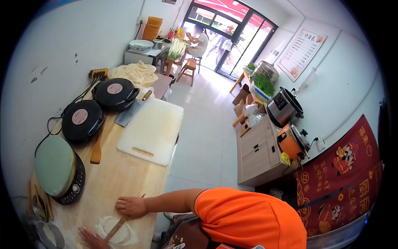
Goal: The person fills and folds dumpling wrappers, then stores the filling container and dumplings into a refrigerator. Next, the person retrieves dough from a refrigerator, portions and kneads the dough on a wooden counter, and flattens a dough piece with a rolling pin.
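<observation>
A thin wooden rolling pin [117, 228] lies slantwise across a flat round of dough [121, 233] on the floured wooden worktop [137, 178]. My right hand [132, 206] rests over the pin's far end, fingers across it, and the tip sticks out beyond. At the near end is my left hand [93, 239], its fingers stretched along the board and its palm against the pin; the frame's lower edge cuts part of it off. White flour surrounds the dough.
Left of the hands stand a round griddle with a green lid [56, 166] and two black electric pans [83, 120]. A white cutting board [153, 128], cleaver [129, 111] and wooden spatula [96, 151] lie farther up. Across the aisle is a cabinet [259, 149] with cookers. A person [201, 43] sits near the door.
</observation>
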`<state>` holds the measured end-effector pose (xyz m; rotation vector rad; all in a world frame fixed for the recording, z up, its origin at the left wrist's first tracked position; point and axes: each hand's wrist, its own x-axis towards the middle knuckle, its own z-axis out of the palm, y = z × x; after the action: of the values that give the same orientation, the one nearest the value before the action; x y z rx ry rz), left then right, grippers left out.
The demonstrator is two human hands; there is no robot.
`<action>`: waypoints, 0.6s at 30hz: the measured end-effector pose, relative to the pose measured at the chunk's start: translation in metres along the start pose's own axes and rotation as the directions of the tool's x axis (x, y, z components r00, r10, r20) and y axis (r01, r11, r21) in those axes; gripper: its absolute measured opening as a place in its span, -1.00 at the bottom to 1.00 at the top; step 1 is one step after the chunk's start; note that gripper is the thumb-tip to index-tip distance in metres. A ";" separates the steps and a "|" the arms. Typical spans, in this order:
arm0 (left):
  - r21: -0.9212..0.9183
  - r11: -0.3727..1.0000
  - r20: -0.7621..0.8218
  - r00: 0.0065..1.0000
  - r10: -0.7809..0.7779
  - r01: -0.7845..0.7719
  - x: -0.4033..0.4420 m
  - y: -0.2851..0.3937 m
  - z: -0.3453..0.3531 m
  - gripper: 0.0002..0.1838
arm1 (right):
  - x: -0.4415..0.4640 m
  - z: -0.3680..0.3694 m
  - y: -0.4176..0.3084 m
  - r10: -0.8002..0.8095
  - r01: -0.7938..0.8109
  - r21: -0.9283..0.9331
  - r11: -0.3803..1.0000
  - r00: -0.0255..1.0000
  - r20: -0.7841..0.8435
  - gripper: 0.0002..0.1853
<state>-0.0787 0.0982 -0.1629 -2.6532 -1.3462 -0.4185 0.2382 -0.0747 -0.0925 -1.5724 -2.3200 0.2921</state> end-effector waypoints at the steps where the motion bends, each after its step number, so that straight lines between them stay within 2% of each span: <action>1: 0.053 0.994 0.109 0.989 -0.099 0.094 0.006 0.000 0.001 -0.27 | 0.011 -0.005 0.008 0.003 -0.004 0.014 1.000 0.995 0.095 -0.53; 2: 0.117 0.977 0.207 0.958 -0.199 0.178 0.034 0.019 -0.026 -0.26 | 0.017 -0.009 0.011 0.005 -0.010 0.025 1.000 0.982 0.186 -0.61; 3: 0.183 0.950 0.292 0.909 -0.297 0.251 0.055 0.038 -0.047 -0.26 | 0.015 -0.012 0.011 0.085 -0.097 0.063 0.993 0.982 0.166 -0.65; 5: 0.079 0.973 0.321 0.918 -0.231 0.217 0.050 0.081 -0.069 -0.25 | 0.002 -0.018 0.003 0.244 -0.263 0.149 0.953 0.960 0.137 -0.72; 8: -0.173 0.966 0.312 0.941 -0.129 0.190 0.022 0.158 -0.098 -0.20 | -0.028 -0.022 0.001 0.494 -0.497 0.227 0.838 0.866 0.073 -0.67; 11: -0.134 0.981 0.426 0.902 -0.073 0.143 0.008 0.177 -0.105 -0.15 | -0.056 -0.028 0.006 0.667 -0.655 0.269 0.706 0.743 0.060 -0.66; 14: -0.140 0.987 0.431 0.902 -0.009 0.076 0.001 0.167 -0.089 -0.14 | -0.075 -0.032 0.017 0.672 -0.663 0.206 0.720 0.740 0.035 -0.66; 17: -0.223 0.975 0.493 0.860 0.134 -0.024 -0.017 0.167 -0.113 -0.16 | -0.088 -0.041 0.018 0.654 -0.639 0.225 0.736 0.756 0.007 -0.68; 18: -0.187 0.981 0.474 0.869 0.142 -0.058 -0.023 0.165 -0.113 -0.22 | -0.092 -0.045 0.016 0.657 -0.641 0.219 0.735 0.754 0.000 -0.69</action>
<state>0.0203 -0.0444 -0.0614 -3.0912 -1.3229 0.1808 0.3000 -0.1545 -0.0700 -2.1865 -1.5275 0.5970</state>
